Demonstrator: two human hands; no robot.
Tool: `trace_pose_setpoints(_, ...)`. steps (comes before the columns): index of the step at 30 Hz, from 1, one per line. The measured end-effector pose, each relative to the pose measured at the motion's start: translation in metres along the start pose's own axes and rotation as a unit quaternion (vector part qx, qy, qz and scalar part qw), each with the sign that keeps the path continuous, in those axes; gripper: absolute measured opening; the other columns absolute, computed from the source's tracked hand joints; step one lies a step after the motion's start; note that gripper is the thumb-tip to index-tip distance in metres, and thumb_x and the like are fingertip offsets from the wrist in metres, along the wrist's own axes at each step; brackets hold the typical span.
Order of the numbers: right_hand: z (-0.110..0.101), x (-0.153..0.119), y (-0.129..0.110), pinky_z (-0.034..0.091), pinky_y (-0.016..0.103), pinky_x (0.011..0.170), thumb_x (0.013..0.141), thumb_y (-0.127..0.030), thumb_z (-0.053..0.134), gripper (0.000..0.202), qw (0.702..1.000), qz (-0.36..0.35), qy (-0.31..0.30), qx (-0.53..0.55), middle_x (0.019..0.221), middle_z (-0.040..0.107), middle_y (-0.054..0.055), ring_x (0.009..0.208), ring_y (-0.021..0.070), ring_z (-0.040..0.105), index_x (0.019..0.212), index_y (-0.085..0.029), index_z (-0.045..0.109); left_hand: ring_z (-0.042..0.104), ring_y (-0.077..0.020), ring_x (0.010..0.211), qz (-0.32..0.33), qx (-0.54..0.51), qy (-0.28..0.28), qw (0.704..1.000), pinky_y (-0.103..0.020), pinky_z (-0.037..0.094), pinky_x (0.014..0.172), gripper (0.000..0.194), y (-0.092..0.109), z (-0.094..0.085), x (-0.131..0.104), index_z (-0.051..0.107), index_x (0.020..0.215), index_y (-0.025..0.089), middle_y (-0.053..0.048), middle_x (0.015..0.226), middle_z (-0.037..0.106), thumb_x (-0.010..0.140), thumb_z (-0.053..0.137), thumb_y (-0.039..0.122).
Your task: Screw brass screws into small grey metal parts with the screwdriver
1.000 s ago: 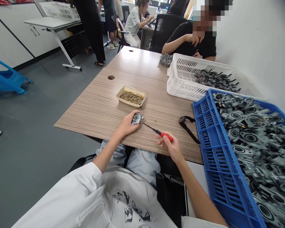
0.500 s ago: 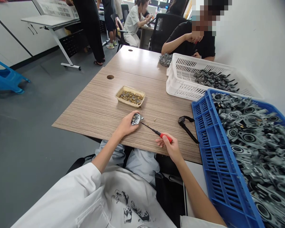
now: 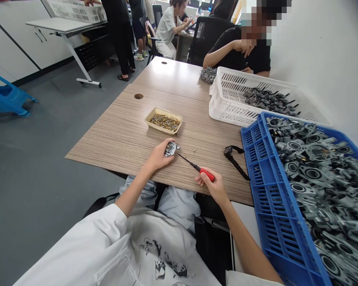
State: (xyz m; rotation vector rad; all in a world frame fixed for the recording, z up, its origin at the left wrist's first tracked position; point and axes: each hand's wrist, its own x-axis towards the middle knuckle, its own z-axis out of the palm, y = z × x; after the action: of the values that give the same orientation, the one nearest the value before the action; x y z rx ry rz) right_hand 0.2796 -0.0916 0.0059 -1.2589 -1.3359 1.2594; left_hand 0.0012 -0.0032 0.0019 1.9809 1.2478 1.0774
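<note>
My left hand [image 3: 160,156] is closed around a small grey metal part [image 3: 170,148] above the wood-grain table [image 3: 116,131]. In my right hand [image 3: 215,186] is a screwdriver [image 3: 207,173] with a red handle, its thin dark shaft pointing left and its tip close to the metal part. Two small brass screws lie loose on the table just right of the part, one of them [image 3: 195,150] farther right. Beyond my left hand stands a cream tray [image 3: 147,120] filled with small brass and silver screws.
A black watch [image 3: 236,161] lies right of the screwdriver. The blue crate [image 3: 258,174] of metal parts borders the table's right side. Behind it is a white crate [image 3: 226,113] with darker parts. Across the table sits a person in black [image 3: 259,59]; others are farther back.
My right hand's fingers have shifted slightly on the red handle. The standing person in black at the back and the white basket there have moved slightly right.
</note>
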Motion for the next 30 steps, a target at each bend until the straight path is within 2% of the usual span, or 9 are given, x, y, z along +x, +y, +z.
trace_pose_setpoints(8, -0.0007, -0.0008, -0.0058, 0.05, 0.03, 0.051, 0.094, -0.062, 0.07, 0.044, 1.0, -0.003, -0.01, -0.029, 0.065, 0.064, 0.001, 0.055, 0.016, 0.058, 0.107, -0.02, 0.071, 0.07, -0.0237, 0.114, -0.005, 0.001, 0.007, 1.0, -0.036, 0.053, 0.104, 0.06, -0.0011, 0.0009, -0.0001, 0.054, 0.138, 0.021, -0.007, 0.127, 0.071, 0.079, 0.065, 0.015)
trace_pose_setpoints(14, -0.0018, -0.0041, -0.0074, 0.044, 0.03, 0.052, 0.096, -0.054, 0.07, 0.038, 0.996, -0.015, -0.04, -0.075, 0.066, 0.054, -0.003, 0.054, 0.0159, 0.05, 0.12, -0.025, 0.066, 0.068, -0.025, 0.119, -0.011, 0.004, 0.001, 1.0, -0.037, 0.052, 0.107, 0.062, -0.0005, 0.0004, 0.0, 0.054, 0.138, 0.022, -0.008, 0.131, 0.07, 0.078, 0.065, 0.015)
trace_pose_setpoints(20, 0.001, -0.0031, -0.0021, 0.042, 0.029, 0.048, 0.093, -0.058, 0.073, 0.035, 0.999, 0.013, -0.01, -0.037, 0.063, 0.056, -0.004, 0.05, 0.0152, 0.048, 0.103, -0.026, 0.06, 0.069, -0.0247, 0.116, -0.011, 0.005, 0.006, 1.0, -0.038, 0.053, 0.105, 0.062, -0.0022, 0.0019, 0.0001, 0.054, 0.138, 0.023, -0.007, 0.129, 0.071, 0.078, 0.065, 0.015)
trace_pose_setpoints(30, 0.0051, -0.0024, -0.0029, 0.043, 0.025, 0.046, 0.095, -0.058, 0.072, 0.038, 0.999, 0.014, 0.009, -0.032, 0.067, 0.067, 0.001, 0.051, 0.0134, 0.055, 0.099, -0.021, 0.067, 0.069, -0.0246, 0.12, -0.003, 0.001, 0.007, 1.0, -0.037, 0.052, 0.108, 0.063, -0.0035, 0.0025, -0.0003, 0.054, 0.138, 0.022, -0.007, 0.132, 0.07, 0.077, 0.065, 0.014)
